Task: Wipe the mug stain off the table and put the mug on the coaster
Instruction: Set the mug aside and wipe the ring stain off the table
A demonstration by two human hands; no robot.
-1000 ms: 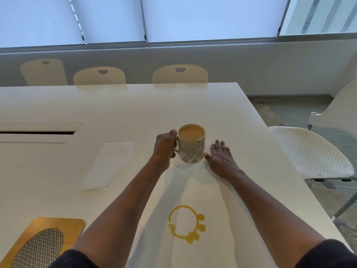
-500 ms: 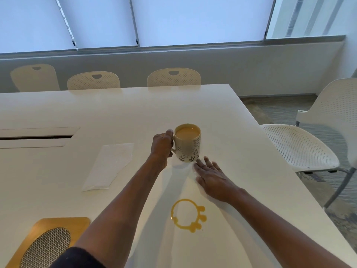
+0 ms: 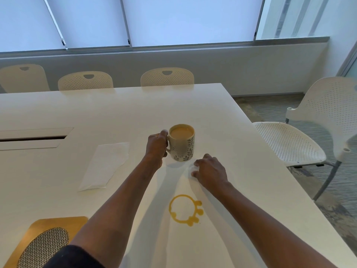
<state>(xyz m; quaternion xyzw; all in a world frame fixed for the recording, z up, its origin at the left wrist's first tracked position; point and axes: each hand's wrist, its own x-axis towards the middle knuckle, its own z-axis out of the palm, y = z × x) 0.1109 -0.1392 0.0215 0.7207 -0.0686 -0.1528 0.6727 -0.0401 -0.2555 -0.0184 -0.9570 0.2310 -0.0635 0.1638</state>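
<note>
A cream mug point(image 3: 183, 149) with a grey leaf pattern, full of milky coffee, stands on the white table point(image 3: 222, 117). My left hand point(image 3: 156, 145) grips its handle. To the mug's lower right, my right hand point(image 3: 210, 172) rests on the table with curled fingers and holds nothing. A yellow-brown ring stain point(image 3: 185, 209) lies on the table nearer to me. A white paper napkin point(image 3: 106, 164) lies flat to the left. The gold coaster point(image 3: 46, 240) with a woven oval centre sits at the bottom left, partly behind my left arm.
A cable slot point(image 3: 32, 138) is set into the table at the left. Three cream chairs point(image 3: 167, 77) line the far edge. A white perforated chair point(image 3: 301, 144) stands off the right edge. Windows with blinds run along the back wall.
My right hand has slid back from beside the mug toward me and curled its fingers. My left hand stays on the handle. The view has shifted slightly.
</note>
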